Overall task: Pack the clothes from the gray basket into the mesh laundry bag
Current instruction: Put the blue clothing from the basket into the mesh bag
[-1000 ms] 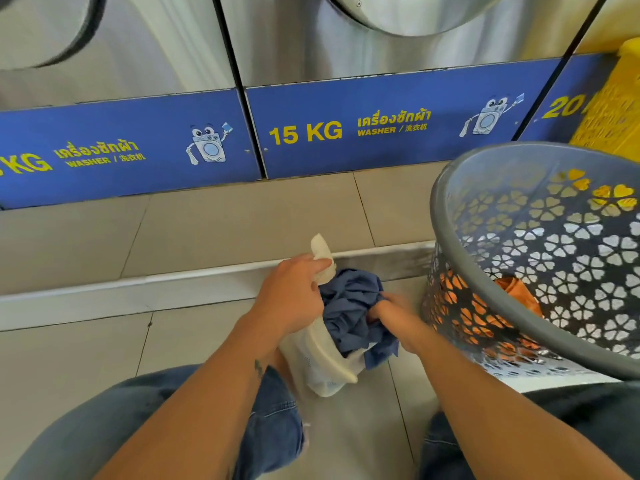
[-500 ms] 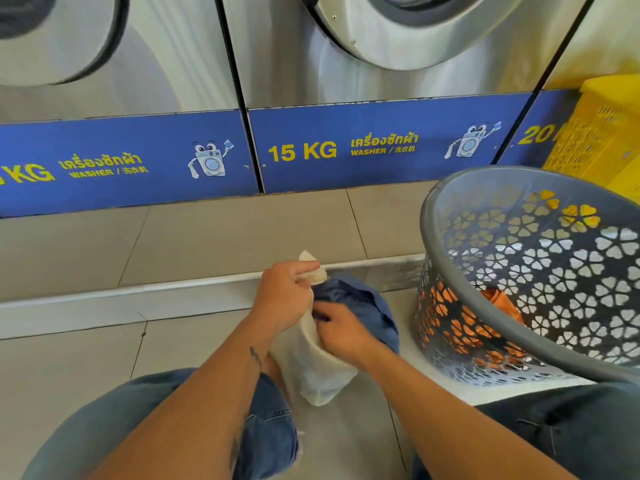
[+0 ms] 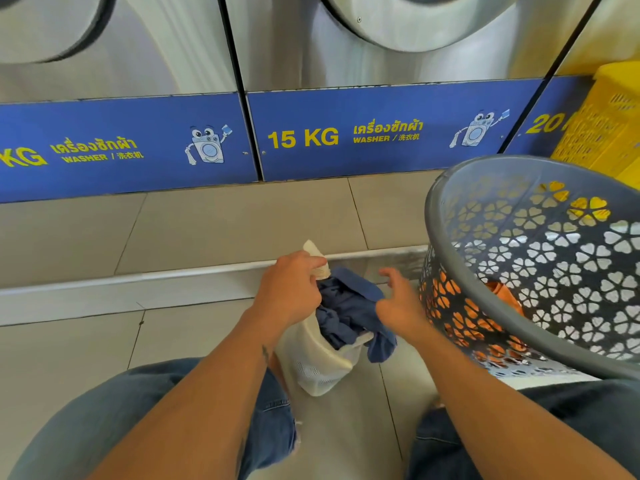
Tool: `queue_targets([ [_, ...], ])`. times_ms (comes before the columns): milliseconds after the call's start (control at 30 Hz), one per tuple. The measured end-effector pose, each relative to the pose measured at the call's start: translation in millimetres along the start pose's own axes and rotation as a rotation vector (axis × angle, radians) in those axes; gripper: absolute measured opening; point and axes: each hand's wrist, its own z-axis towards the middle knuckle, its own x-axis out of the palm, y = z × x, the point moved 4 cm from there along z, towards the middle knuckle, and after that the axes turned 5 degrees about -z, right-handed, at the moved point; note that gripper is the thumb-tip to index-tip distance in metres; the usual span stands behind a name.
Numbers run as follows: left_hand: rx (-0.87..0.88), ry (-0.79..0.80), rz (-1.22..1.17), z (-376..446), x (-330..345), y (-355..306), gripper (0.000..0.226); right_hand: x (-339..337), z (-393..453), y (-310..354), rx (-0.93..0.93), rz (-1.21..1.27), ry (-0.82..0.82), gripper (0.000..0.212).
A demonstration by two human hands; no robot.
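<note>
A white mesh laundry bag (image 3: 320, 367) stands on the floor between my knees. My left hand (image 3: 289, 291) grips its upper rim and holds the mouth up. A blue garment (image 3: 346, 311) sits partly inside the bag, with a fold hanging over the right rim. My right hand (image 3: 398, 301) hovers just right of the garment, fingers spread and holding nothing. The gray basket (image 3: 446, 216), with flower-shaped holes, leans at the right. An orange cloth (image 3: 502, 296) lies in its bottom.
Steel washers with blue "15 KG" panels (image 3: 374, 136) line the wall ahead, above a tiled step (image 3: 214, 223). A yellow crate (image 3: 609, 123) stands behind the basket at the far right. My denim-clad knees flank the bag on the beige floor tiles.
My right hand pushed the blue garment into the bag, then let go and drew back to the right with fingers spread. My left hand kept its grip on the bag rim.
</note>
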Motion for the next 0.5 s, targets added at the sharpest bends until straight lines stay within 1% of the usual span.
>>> queue_targets([
  [33, 0.001, 0.001, 0.012, 1, 0, -1, 0.045, -1, 1, -12, 0.073, -0.001, 0.077, 0.073],
  [67, 0.000, 0.000, 0.020, 2, 0, -1, 0.045, 1, -1, -24, 0.141, 0.049, 0.165, 0.080],
  [133, -0.009, 0.004, 0.023, 3, 0, -1, 0.045, 13, -9, -41, 0.276, 0.206, 0.322, 0.089],
  [167, -0.013, 0.009, 0.024, 3, 0, -2, 0.045, 19, -10, -49, 0.315, 0.261, 0.364, 0.090],
  [200, -0.015, 0.015, 0.027, 3, 0, -3, 0.045, 26, -8, -54, 0.337, 0.319, 0.390, 0.086],
  [267, -0.015, 0.031, 0.042, 6, 1, -5, 0.046, 37, 0, -56, 0.351, 0.516, 0.389, 0.069],
  [333, -0.020, 0.044, 0.048, 7, 2, -6, 0.047, 49, 10, -56, 0.347, 0.673, 0.332, 0.057],
  [367, -0.027, 0.051, 0.043, 8, 3, -5, 0.048, 53, 13, -52, 0.324, 0.687, 0.293, 0.050],
  [433, -0.057, 0.061, 0.014, 9, 6, 0, 0.049, 50, 13, -41, 0.244, 0.629, 0.178, 0.034],
  [500, -0.083, 0.038, -0.043, 10, 8, 4, 0.049, 39, 10, -23, 0.140, 0.552, 0.079, 0.028],
])
